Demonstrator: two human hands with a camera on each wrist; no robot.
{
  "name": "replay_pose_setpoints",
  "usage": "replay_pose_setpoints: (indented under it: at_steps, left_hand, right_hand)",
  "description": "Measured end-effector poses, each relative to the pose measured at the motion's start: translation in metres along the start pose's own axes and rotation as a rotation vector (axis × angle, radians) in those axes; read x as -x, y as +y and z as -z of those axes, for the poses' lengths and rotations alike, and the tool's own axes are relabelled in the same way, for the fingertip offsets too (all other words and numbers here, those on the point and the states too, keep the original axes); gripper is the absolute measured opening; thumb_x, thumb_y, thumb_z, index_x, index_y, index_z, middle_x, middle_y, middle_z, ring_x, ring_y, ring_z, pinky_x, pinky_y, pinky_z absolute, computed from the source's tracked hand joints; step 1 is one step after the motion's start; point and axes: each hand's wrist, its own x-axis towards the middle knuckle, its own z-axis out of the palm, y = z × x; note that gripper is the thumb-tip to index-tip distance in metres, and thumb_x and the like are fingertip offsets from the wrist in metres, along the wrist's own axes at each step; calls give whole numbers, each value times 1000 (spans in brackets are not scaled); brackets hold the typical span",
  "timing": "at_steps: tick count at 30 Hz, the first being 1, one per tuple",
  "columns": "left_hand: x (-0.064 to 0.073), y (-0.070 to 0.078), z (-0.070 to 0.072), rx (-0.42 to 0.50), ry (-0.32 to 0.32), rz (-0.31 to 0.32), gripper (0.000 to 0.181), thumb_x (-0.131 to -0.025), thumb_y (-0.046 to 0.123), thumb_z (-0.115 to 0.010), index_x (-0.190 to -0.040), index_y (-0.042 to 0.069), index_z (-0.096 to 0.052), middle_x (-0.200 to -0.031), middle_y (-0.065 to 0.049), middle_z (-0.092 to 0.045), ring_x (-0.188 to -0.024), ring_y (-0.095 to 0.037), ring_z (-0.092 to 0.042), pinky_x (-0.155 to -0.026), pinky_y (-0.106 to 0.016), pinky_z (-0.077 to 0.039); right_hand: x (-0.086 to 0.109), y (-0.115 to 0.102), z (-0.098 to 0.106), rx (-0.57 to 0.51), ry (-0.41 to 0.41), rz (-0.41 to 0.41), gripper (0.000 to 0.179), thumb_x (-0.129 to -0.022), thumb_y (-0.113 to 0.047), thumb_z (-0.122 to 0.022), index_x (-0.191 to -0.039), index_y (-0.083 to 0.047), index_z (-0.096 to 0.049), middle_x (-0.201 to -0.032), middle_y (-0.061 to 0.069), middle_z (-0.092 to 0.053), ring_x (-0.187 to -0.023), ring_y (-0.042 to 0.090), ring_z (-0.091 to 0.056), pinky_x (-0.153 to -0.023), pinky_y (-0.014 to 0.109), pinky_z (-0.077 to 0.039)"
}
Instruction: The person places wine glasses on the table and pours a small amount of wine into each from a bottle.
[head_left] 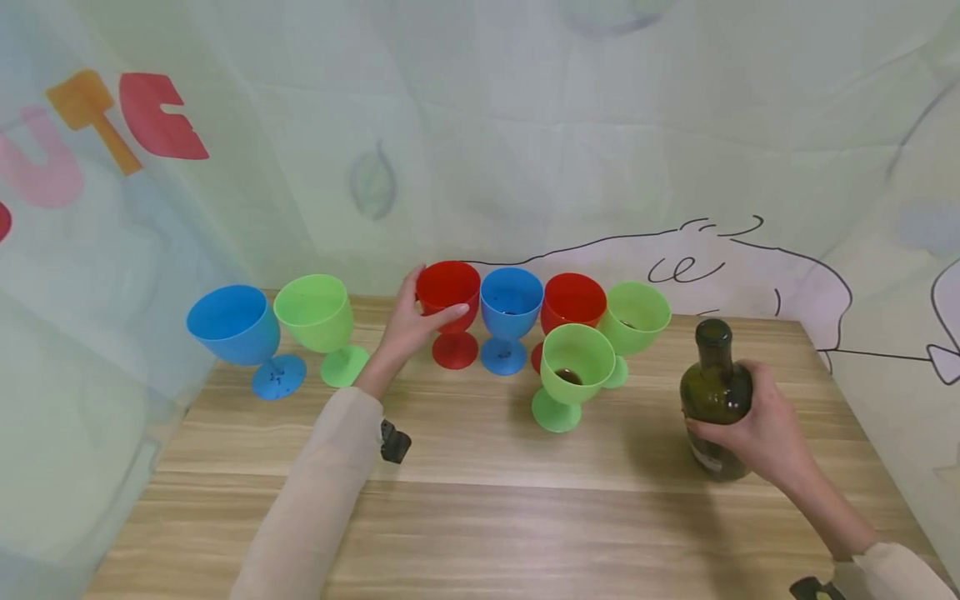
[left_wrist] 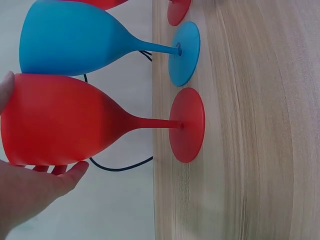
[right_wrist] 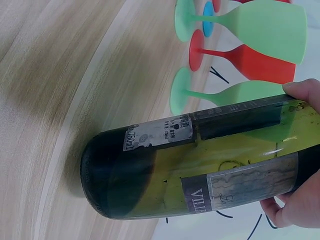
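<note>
My left hand (head_left: 414, 323) grips the bowl of a red goblet (head_left: 454, 317), thumb on the near side; in the left wrist view the fingers (left_wrist: 75, 172) curl round the red bowl, whose foot is at the tabletop. Directly right of it stands a blue goblet (head_left: 512, 304). On the right, my right hand (head_left: 772, 425) holds a dark green wine bottle (head_left: 716, 392) round its upper body. The bottle is upright, with some dark liquid low inside, and its torn labels (right_wrist: 252, 182) show in the right wrist view.
A second red goblet (head_left: 573, 298) and two green goblets, one in front (head_left: 576, 362) with dark liquid and one behind (head_left: 637, 317), stand right of centre. Another blue goblet (head_left: 240, 329) and green goblet (head_left: 315, 317) are at the left. A printed cloth (head_left: 525, 125) hangs behind the wooden table (head_left: 480, 533).
</note>
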Motion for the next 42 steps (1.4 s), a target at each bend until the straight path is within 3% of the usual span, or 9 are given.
replay_pose_setpoints:
  at_steps: [12,19,33,42]
  left_hand:
    - [2,-4,2,9,-18,-25,95,-78,32,-72,-147,17,-8,-144,-9,-25,-129,-28,-26,-91,-45,-43]
    - [8,-7,8,8,-12,-31,94,-78,34,-71,-146,15,-9,-145,-10,-23,-130,-28,-24,-99,-47,-34]
    - [38,-9,23,-96,3,-103,90,-79,34,-70,-146,11,-15,-146,-9,-24,-132,-28,-23,-104,-48,-26]
    - [62,1,39,-103,-6,-167,83,-80,31,-69,-144,8,-21,-145,-10,-27,-132,-27,-24,-107,-45,-22]
  right_hand:
    - [0,1,1,-1,-11,-14,83,-57,-11,-83,-118,13,-31,-101,34,-48,-87,50,-50,-70,62,-40]
    - [1,1,1,0,-21,-18,84,-57,-11,-83,-118,13,-30,-101,35,-48,-88,51,-49,-70,62,-39]
    - [-1,1,3,-6,-56,-41,87,-59,-12,-83,-122,14,-28,-105,36,-47,-92,51,-49,-74,64,-39]
    - [-1,0,4,-8,-66,-64,87,-60,-13,-83,-123,13,-28,-106,37,-47,-93,51,-49,-74,64,-39]
